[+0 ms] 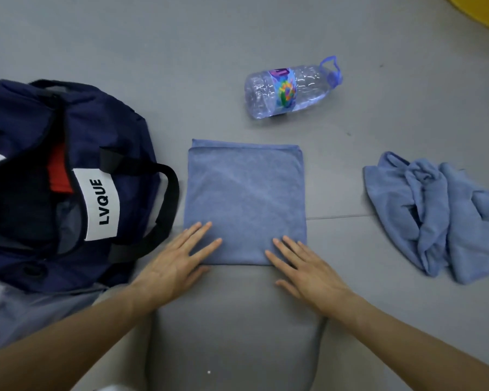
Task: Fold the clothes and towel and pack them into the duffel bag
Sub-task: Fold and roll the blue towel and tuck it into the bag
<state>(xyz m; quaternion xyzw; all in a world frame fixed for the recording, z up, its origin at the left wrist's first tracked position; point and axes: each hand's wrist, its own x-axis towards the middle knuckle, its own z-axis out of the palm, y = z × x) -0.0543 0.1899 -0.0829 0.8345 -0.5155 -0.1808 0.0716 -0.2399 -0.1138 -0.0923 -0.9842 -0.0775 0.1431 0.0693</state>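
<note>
A blue towel (246, 198), folded into a neat rectangle, lies flat on the grey floor in the middle. My left hand (178, 261) rests with straight fingers on its near left corner. My right hand (302, 266) lies flat on its near right corner. A navy duffel bag (119, 136) with a white LVQUE label sits open at the left, with something red and something white inside. A second blue cloth (441, 215) lies crumpled at the right.
A clear plastic water bottle (291, 88) with a colourful label lies on its side beyond the towel. A grey garment (232, 328) lies between my arms at the near edge. A yellow object (483, 12) shows at the top right corner.
</note>
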